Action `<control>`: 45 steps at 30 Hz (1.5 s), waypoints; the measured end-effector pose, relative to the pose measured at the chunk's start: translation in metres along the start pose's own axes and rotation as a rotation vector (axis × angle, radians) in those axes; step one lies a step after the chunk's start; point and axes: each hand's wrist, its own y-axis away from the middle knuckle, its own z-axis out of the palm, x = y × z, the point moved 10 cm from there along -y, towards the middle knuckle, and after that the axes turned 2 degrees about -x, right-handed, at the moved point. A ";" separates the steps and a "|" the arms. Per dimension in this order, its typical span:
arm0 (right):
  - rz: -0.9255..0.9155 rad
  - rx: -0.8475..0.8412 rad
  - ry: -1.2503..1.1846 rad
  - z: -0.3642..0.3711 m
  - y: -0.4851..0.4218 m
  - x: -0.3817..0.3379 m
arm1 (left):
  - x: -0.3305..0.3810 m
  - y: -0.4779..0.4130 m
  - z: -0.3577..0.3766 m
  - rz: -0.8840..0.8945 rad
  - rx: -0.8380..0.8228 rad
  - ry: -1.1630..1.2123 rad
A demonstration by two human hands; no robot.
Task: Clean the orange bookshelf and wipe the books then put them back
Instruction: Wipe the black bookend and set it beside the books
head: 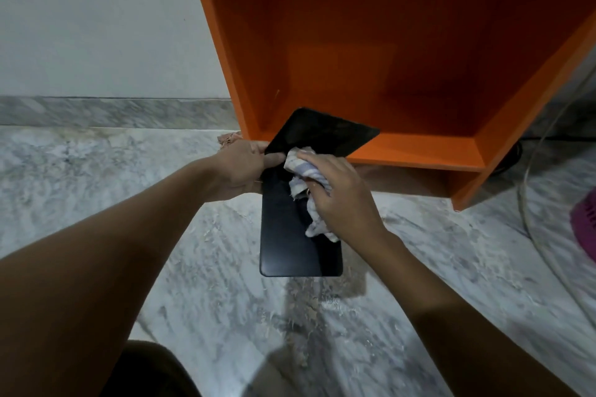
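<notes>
In front of the orange bookshelf, a left hand gripped an open black book while the right hand clutched a cloth against it.

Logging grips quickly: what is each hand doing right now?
Left hand: grips the open black-covered book by its left edge.
Right hand: holds the crumpled white-and-blue cloth against it.

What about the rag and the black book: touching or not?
Touching. The head view shows the right hand pressing the crumpled rag against the black book, no gap visible.
</notes>
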 end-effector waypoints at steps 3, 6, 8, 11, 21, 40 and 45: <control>-0.029 0.026 -0.007 0.009 0.003 -0.010 | 0.007 0.003 0.000 0.050 0.003 -0.017; -0.303 -0.088 -0.008 0.041 0.030 -0.043 | 0.007 0.002 -0.005 0.088 0.039 -0.076; -0.583 -0.290 0.016 0.074 0.065 -0.074 | 0.012 0.003 -0.007 0.124 0.056 -0.066; -0.781 -0.450 0.064 0.085 0.094 -0.098 | 0.021 0.003 -0.007 0.166 0.076 -0.112; -0.434 -0.155 0.182 0.040 0.023 -0.049 | 0.031 0.009 -0.009 0.227 0.075 -0.166; -0.124 -0.015 0.197 0.006 0.010 0.010 | 0.026 0.006 -0.026 0.217 0.169 -0.203; -0.603 -0.315 0.191 0.051 0.066 -0.016 | 0.021 0.008 -0.030 0.254 0.190 -0.239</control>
